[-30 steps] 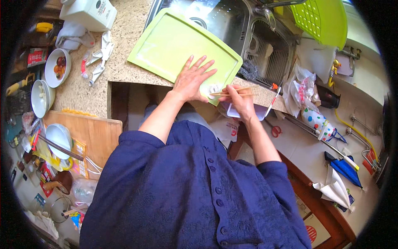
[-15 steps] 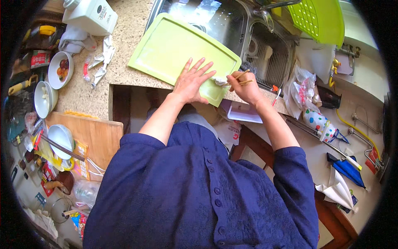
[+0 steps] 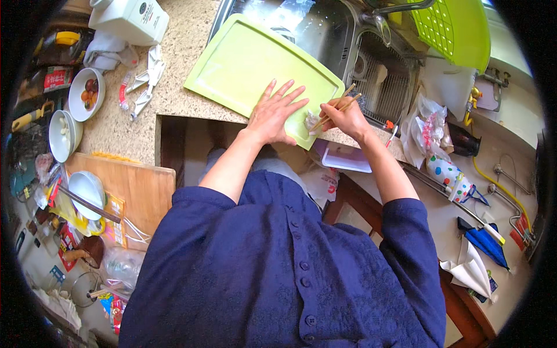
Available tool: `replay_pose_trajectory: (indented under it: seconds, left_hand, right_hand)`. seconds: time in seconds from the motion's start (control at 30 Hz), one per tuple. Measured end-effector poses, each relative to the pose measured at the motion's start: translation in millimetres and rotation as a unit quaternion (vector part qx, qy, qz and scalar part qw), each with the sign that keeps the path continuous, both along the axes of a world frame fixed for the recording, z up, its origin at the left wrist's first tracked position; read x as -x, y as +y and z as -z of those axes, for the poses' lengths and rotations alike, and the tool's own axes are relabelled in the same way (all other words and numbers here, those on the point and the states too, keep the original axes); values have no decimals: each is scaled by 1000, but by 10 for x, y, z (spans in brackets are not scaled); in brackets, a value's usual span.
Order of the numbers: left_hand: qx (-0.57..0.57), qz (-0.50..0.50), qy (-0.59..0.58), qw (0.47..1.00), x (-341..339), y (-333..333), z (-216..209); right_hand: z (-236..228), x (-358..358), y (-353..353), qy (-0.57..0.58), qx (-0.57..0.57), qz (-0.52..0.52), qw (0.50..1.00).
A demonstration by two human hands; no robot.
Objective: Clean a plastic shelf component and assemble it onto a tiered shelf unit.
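Note:
A light green cutting board (image 3: 243, 66) with a raised rim lies across the counter's front edge and the sink's near side. My left hand (image 3: 274, 113) rests flat on it near the front edge, fingers spread. In my right hand (image 3: 346, 118) I grip a pair of wooden chopsticks (image 3: 350, 98), held slanted over the board's right corner. Their lower tips touch a small crumpled white wad (image 3: 311, 120), like tissue or cloth, pressed on the board. Whether the wad is pinched between the tips or only pushed by them I cannot tell.
Behind the board is a steel sink (image 3: 328, 35), with a draining rack (image 3: 380, 81) to its right. White bowls (image 3: 87, 95), one with small tomatoes, stand at the left beside a wooden board (image 3: 142, 191). A white jug (image 3: 130, 23) is at the back left.
My right hand has turned the chopsticks steeper, and the white wad has shifted slightly down toward the board's near right corner. The left hand stays flat in place on the board.

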State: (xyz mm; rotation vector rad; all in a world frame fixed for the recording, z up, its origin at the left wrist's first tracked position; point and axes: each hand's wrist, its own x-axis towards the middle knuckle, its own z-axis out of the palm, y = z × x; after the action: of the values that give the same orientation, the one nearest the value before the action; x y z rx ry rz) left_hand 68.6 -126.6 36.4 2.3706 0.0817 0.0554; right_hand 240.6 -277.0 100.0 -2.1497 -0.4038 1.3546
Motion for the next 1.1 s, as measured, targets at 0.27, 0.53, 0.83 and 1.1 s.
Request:
replay_pose_trajectory:
  seconds: [0.27, 0.53, 0.83, 1.1]
  left_hand:
    - [-8, -5, 0, 1000, -14, 13, -7]
    - [-19, -11, -10, 1000, -3, -6, 10]
    - [52, -29, -31, 998, -10, -15, 70]
    - [80, -62, -69, 992, -25, 85, 82]
  right_hand:
    - [30, 254, -289, 8, -33, 122, 992]
    - [298, 1087, -434, 7, -148, 434, 889]
    - [175, 968, -74, 13, -222, 410, 884]
    - [108, 715, -469, 42, -302, 529, 792]
